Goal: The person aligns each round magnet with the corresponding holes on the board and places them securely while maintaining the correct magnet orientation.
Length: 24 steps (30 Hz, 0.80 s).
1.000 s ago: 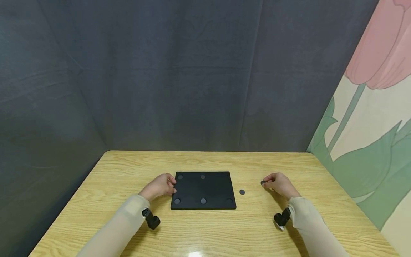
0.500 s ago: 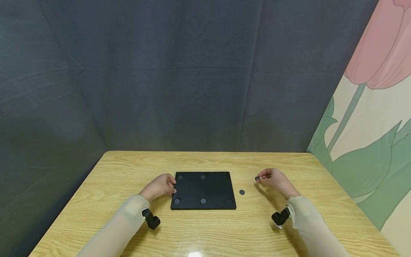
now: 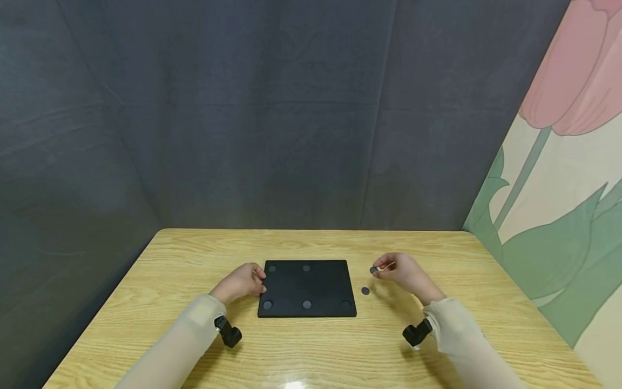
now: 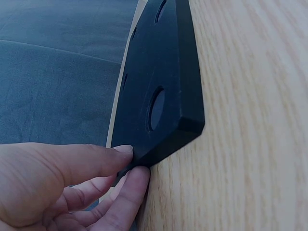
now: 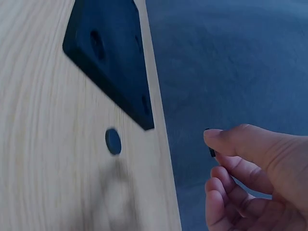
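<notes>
A flat black board (image 3: 311,286) with round recesses lies on the table. Grey discs fill several of these recesses, among them a disc (image 3: 307,304) at the middle of the near edge. My left hand (image 3: 244,282) pinches the board's left edge, thumb on the top face and a fingertip against the side, as the left wrist view shows. Between thumb and fingertips my right hand (image 3: 401,273) holds a small dark disc (image 3: 373,270), raised to the right of the board; the right wrist view shows it edge-on. Another loose disc (image 3: 365,290) lies flat by the board's right side.
The wooden table (image 3: 311,351) reaches back to a dark curtain (image 3: 272,119). At the right stands a wall panel (image 3: 544,216) painted with a pink tulip. The near right corner of the board has a bare recess (image 3: 346,305).
My right hand has lifted the pinched disc and carried it leftward, closer to the board. The left hand keeps its place at the board's edge, and the loose disc stays put.
</notes>
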Tool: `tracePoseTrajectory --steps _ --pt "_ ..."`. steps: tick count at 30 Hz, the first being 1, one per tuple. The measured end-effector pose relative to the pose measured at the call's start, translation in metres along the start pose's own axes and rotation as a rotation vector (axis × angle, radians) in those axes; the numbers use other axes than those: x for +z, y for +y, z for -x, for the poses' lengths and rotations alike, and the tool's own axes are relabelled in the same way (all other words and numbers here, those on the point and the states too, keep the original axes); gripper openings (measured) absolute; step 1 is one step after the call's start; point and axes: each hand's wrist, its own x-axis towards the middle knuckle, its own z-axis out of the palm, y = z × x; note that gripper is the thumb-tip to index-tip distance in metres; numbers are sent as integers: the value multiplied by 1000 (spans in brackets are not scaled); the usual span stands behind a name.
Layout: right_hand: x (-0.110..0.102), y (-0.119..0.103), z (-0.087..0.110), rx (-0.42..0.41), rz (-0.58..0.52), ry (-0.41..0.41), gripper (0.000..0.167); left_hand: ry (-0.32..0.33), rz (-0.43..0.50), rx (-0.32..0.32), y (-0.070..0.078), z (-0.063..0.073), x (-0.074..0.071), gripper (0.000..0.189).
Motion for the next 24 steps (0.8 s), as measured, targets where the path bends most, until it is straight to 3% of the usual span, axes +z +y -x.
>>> tracePoseTrajectory --steps 13,24 --pt "16 -26 8 -54 -8 -40 14 7 -2 -6 1 0 1 28" --pt "33 -29 12 -63 -55 -95 13 5 4 3 -1 -2 2 27"
